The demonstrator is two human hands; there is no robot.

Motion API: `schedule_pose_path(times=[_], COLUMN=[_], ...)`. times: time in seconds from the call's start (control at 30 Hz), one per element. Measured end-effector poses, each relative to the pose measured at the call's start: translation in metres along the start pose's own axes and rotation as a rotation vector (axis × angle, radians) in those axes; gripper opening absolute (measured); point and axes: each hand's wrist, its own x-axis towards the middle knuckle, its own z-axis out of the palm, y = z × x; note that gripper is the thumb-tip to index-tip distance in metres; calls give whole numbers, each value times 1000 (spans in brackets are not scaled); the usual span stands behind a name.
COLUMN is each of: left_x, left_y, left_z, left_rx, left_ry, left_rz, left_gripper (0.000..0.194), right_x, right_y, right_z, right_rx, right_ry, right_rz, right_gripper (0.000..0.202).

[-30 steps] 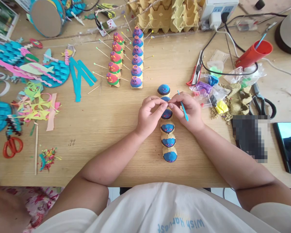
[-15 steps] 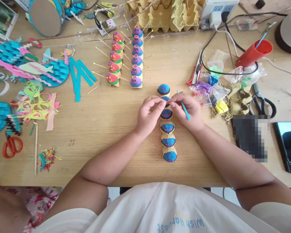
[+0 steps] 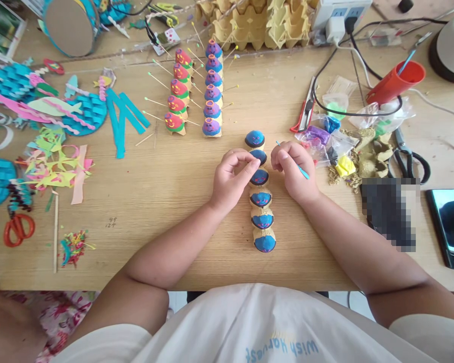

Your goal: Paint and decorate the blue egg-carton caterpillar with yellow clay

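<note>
A strip of egg-carton cups [image 3: 261,200] runs toward me, its domes covered in blue clay with dark rims. Several of the domes carry small faces; the second from the far end [image 3: 258,157] looks plain. Just left of that dome is my left hand [image 3: 232,176], thumb and forefinger pinched together; whatever sits between the tips is too small to make out. My right hand [image 3: 295,171], to the right of the strip, is curled around a thin light-blue modelling tool [image 3: 303,172], whose flat end sticks out past the fingers.
Two finished-looking rows, a red-green one [image 3: 177,103] and a purple one [image 3: 212,101], stand farther back with pins. Bagged clay [image 3: 320,136], a utility knife [image 3: 307,108] and black scissors [image 3: 408,159] lie right. Paper scraps [image 3: 56,161] and red-handled scissors [image 3: 18,229] lie left.
My right hand has moved right, away from my left fingertips, and the blue tool has turned in it. My left hand has stayed nearly still in its pinch.
</note>
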Motion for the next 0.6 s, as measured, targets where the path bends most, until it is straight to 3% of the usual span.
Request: schedule_pose_path(times=[0.17, 0.4, 0.6], left_x=[1, -1, -2], left_y=[-1, 1, 3], left_z=[1, 0, -1], left_rx=[-8, 59, 157], left_ry=[52, 28, 12], left_rz=[-3, 61, 170], left_gripper=[28, 18, 16], right_x=[1, 2, 2], right_y=[-3, -4, -7], right_z=[0, -1, 0], right_rx=[-44, 44, 57], right_ry=[14, 34, -78], right_rz=[4, 83, 89], right_gripper=[60, 52, 53])
